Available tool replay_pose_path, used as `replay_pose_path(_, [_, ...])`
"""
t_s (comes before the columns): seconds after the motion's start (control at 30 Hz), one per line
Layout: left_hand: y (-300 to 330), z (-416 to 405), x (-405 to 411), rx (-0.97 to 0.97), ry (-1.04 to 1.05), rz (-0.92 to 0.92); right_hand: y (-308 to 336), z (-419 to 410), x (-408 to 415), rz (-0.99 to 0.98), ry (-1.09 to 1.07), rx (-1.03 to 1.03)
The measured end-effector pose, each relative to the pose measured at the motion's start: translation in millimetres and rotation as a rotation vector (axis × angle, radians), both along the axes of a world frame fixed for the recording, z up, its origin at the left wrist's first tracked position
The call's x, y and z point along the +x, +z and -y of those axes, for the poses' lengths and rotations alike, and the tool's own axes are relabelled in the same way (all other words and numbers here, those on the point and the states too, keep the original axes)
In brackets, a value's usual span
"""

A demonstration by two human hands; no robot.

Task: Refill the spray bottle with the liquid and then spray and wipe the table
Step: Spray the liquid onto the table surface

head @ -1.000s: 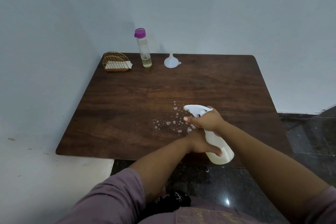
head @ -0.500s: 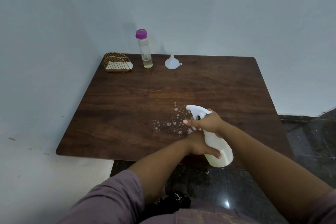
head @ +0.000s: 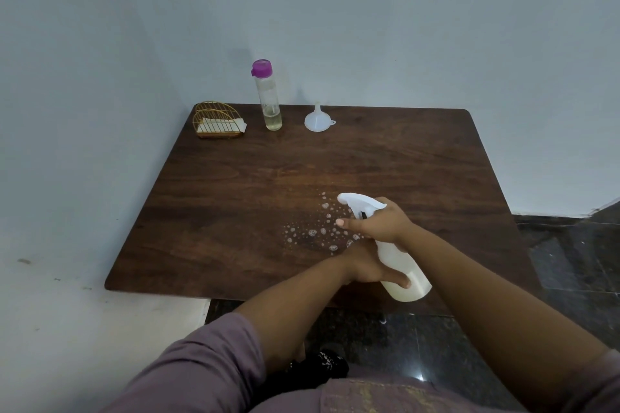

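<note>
Hands (head: 380, 223) grip tilted spray bottle (head: 399, 255).

Spray bottle held over the bench's near edge, three things along the far edge.
The spray bottle (head: 396, 255) sits between both hands, right hand (head: 379, 223) above the left hand (head: 372, 266); droplets (head: 318, 228) lie just left of its nozzle. At the back, from left: wire holder (head: 218, 120), liquid bottle (head: 267, 95), funnel (head: 318, 119), on the bench (head: 208, 211).

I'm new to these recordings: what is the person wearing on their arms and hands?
The left hand and right hand are both bare: no gloves, rings or watch visible. The forearms are bare too. Dusty mauve fabric sleeves are pushed up near the elbows, clearest on the left arm; the right sleeve barely shows at the frame's corner.
</note>
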State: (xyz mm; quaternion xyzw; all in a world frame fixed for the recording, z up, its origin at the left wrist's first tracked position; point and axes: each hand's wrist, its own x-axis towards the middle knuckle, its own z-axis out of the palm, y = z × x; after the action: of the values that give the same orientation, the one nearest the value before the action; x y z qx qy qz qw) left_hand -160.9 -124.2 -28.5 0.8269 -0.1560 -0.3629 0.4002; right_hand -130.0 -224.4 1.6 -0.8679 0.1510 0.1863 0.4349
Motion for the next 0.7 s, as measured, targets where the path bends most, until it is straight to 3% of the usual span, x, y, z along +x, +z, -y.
replay_pose_path(0.17, [7,-4,7,-0.021,0.011,-0.019,0,-2,4,0.059,-0.101,0.053])
replay_pose_path(0.37, [7,-10,21,0.042,-0.080,-0.042,4,-8,12,-0.023,-0.080,0.112])
replay_pose_path(0.7, [14,-36,75,-0.117,0.021,-0.027,18,-28,40,0.269,-0.136,0.169])
